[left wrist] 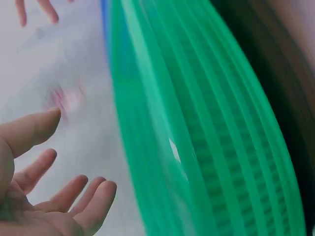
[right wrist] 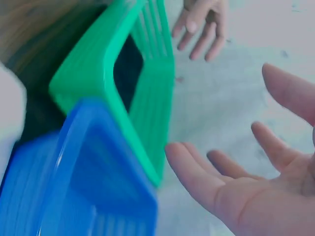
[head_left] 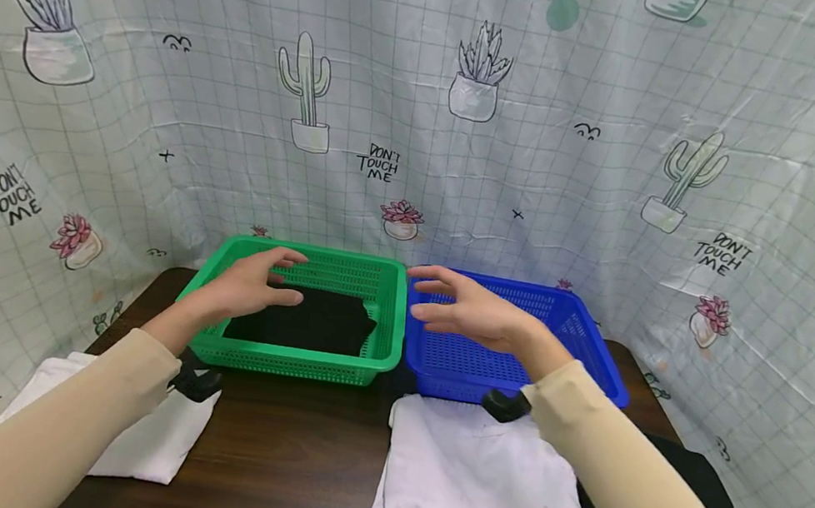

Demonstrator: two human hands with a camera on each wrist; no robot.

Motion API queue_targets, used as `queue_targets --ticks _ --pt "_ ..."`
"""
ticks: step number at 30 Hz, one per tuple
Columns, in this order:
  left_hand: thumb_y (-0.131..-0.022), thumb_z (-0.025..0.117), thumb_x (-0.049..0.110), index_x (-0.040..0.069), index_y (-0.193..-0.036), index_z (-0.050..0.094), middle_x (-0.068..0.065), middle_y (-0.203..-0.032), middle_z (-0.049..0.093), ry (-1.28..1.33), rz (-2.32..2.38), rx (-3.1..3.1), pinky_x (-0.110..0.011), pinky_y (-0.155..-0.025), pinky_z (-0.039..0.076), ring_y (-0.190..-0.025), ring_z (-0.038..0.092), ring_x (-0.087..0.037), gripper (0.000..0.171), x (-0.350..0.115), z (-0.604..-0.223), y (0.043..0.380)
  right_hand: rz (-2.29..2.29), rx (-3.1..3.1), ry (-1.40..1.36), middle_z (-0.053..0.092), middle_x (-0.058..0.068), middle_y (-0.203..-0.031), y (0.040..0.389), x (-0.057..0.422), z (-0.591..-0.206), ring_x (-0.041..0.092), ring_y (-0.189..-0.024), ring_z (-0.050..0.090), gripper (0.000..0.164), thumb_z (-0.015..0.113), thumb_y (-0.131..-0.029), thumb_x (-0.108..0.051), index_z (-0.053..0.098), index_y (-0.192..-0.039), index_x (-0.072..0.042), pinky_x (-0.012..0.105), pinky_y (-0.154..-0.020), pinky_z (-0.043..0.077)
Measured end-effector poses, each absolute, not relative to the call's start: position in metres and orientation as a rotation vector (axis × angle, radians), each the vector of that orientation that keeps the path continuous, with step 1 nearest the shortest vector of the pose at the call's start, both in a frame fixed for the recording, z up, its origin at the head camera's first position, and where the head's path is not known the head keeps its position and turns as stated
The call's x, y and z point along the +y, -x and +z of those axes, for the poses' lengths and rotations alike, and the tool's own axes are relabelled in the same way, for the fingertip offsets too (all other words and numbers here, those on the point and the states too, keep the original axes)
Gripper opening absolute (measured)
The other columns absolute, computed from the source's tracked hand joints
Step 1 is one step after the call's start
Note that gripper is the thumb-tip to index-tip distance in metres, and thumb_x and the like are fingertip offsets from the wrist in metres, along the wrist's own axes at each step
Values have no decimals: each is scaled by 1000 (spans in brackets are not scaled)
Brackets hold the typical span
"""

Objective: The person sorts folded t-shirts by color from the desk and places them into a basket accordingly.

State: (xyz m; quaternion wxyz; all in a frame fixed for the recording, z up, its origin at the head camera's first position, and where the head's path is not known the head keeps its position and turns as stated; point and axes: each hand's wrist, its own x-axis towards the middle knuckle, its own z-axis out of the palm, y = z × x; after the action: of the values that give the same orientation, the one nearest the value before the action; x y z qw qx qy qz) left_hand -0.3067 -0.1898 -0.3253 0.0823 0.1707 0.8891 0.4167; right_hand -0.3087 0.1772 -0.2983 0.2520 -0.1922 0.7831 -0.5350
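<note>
Above the green basket (head_left: 291, 351) my left hand (head_left: 257, 280) hovers with its fingers spread and bent a little, holding nothing. A folded black cloth (head_left: 309, 320) lies inside that basket. My right hand (head_left: 473, 307) is raised over the blue basket (head_left: 512, 392), fingers loose and apart from the thumb, also holding nothing. Both palms face each other. In the left wrist view the left hand (left wrist: 54, 191) stands clear of the green rim (left wrist: 162, 128). The right wrist view shows the right hand (right wrist: 261, 182) beside both baskets, touching neither.
A folded white cloth (head_left: 480, 480) lies in front of the blue basket, with a black cloth (head_left: 691, 479) to its right, partly behind the right sleeve. Another white cloth (head_left: 160, 435) lies at left on the dark wooden table (head_left: 279, 449). A patterned curtain (head_left: 395, 102) hangs behind the baskets.
</note>
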Motion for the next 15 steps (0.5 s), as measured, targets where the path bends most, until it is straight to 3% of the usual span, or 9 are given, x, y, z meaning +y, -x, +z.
queue_targets --ticks 4,9,15 --pt "-104 71 21 16 -159 45 -18 -163 43 -604 1348 2567 -61 -112 47 -147 46 -43 61 -154 -321 285 -1466 2189 522 34 12 -167 275 245 -288 38 -149 46 69 71 -105 -23 35 -164 -23 49 -115 48" --pt "-102 74 22 25 -156 49 -9 -158 51 -685 1462 2454 -53 -109 52 -142 53 -34 59 -106 -325 259 -1446 2271 506 38 15 -164 233 327 -292 25 -139 59 62 61 -110 -19 31 -165 -18 41 -111 52" --pt "-100 77 20 26 -152 54 -7 -152 56 -792 1561 2260 -42 -107 55 -137 58 -29 57 -49 -343 232 -1493 2280 455 53 -5 -151 195 421 -321 13 -131 65 52 46 -114 -9 31 -164 -16 31 -103 56"
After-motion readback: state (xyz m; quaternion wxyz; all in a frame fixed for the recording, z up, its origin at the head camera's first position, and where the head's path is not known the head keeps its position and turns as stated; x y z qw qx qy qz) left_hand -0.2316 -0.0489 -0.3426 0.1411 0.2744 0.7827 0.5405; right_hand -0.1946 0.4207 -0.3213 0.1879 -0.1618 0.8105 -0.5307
